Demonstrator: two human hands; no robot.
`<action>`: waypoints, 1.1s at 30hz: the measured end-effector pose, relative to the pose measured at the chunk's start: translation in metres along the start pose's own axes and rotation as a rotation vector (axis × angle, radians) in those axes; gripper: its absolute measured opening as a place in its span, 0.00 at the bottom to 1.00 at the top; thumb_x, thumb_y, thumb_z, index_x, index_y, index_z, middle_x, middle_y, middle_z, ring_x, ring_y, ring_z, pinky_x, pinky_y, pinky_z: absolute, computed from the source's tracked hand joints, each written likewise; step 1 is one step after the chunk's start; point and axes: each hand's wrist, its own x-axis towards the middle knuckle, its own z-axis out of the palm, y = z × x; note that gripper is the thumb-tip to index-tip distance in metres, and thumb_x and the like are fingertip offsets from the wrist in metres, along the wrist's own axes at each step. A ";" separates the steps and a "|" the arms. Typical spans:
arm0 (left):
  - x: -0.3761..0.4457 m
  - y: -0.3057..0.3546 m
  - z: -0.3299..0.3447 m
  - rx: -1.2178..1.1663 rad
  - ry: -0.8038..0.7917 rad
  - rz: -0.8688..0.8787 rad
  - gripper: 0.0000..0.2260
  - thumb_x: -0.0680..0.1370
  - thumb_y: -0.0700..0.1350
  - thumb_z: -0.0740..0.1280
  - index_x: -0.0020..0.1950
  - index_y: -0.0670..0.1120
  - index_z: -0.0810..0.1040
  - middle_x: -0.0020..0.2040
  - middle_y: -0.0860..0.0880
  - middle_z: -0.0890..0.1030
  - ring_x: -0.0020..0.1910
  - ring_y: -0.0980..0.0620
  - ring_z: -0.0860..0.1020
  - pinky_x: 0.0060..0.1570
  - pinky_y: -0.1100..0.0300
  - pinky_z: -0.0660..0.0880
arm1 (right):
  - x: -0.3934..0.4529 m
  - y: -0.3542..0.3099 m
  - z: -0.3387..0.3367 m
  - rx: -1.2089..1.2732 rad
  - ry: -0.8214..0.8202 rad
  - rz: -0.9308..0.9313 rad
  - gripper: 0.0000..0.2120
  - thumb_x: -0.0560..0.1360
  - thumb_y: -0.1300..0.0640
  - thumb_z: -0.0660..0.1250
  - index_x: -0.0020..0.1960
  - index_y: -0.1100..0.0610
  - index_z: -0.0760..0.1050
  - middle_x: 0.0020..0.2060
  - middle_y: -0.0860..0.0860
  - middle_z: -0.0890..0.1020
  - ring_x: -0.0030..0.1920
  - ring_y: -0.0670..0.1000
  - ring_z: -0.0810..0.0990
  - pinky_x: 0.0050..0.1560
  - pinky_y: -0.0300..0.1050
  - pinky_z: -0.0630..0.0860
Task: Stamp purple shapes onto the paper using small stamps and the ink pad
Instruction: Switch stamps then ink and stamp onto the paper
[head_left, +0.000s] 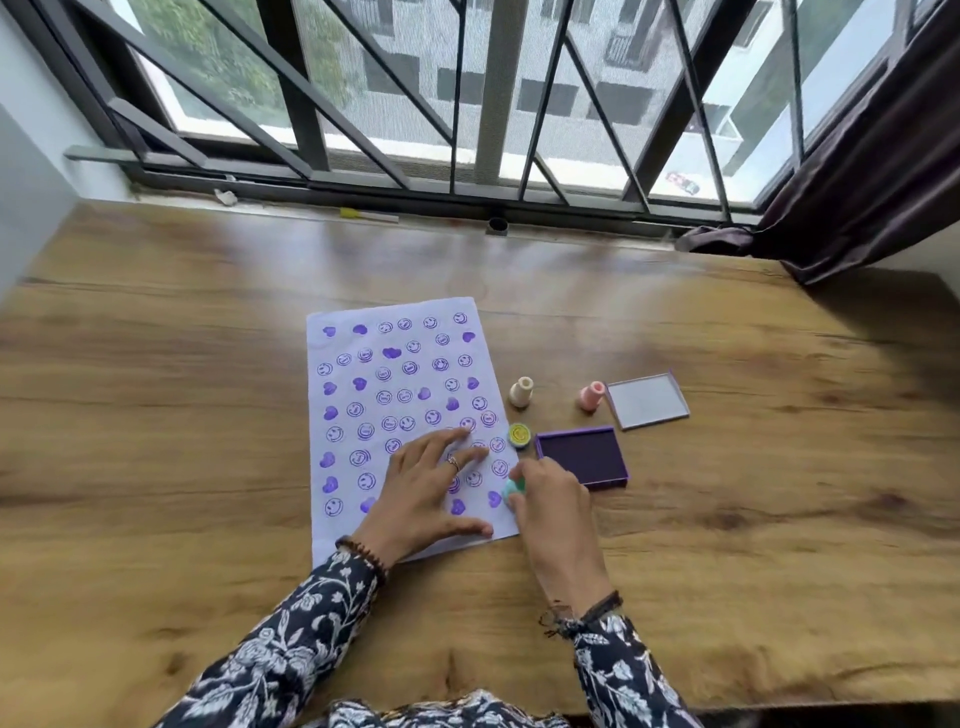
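Note:
A white paper (343, 431) covered with several purple hearts and smiley prints lies on the wooden table. My left hand (426, 493) rests flat on its lower right part, fingers spread. My right hand (550, 499) grips a small teal stamp (515, 489) at the paper's right edge, beside a purple heart print. The open purple ink pad (584, 457) sits just right of that hand. A yellow stamp (519, 434) lies by the pad's left corner. A cream stamp (521, 392) and a pink stamp (591, 396) stand farther back.
The ink pad's lid (647, 400) lies behind the pad, next to the pink stamp. The wooden table (753, 545) runs up to a barred window (467, 104). A dark curtain (857, 182) hangs at the right and rests on the table's far corner.

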 end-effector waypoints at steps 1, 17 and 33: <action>0.000 0.000 0.000 0.001 -0.003 0.000 0.37 0.62 0.64 0.71 0.68 0.59 0.63 0.73 0.55 0.59 0.72 0.54 0.55 0.66 0.60 0.48 | 0.003 -0.001 -0.001 -0.011 -0.026 0.002 0.05 0.75 0.61 0.63 0.51 0.57 0.73 0.50 0.54 0.79 0.51 0.56 0.78 0.47 0.49 0.73; 0.002 -0.002 0.002 -0.024 -0.007 -0.007 0.38 0.61 0.65 0.71 0.67 0.60 0.62 0.73 0.56 0.59 0.71 0.54 0.55 0.65 0.58 0.49 | 0.009 -0.014 -0.010 -0.161 -0.116 -0.065 0.08 0.75 0.67 0.58 0.53 0.61 0.69 0.54 0.58 0.75 0.53 0.60 0.76 0.41 0.45 0.64; 0.063 0.047 -0.024 -0.048 -0.028 0.096 0.17 0.76 0.46 0.65 0.64 0.45 0.71 0.60 0.43 0.73 0.60 0.45 0.71 0.60 0.53 0.67 | 0.015 0.043 -0.041 1.357 0.085 0.481 0.04 0.70 0.65 0.70 0.44 0.62 0.78 0.36 0.53 0.84 0.34 0.45 0.83 0.30 0.31 0.78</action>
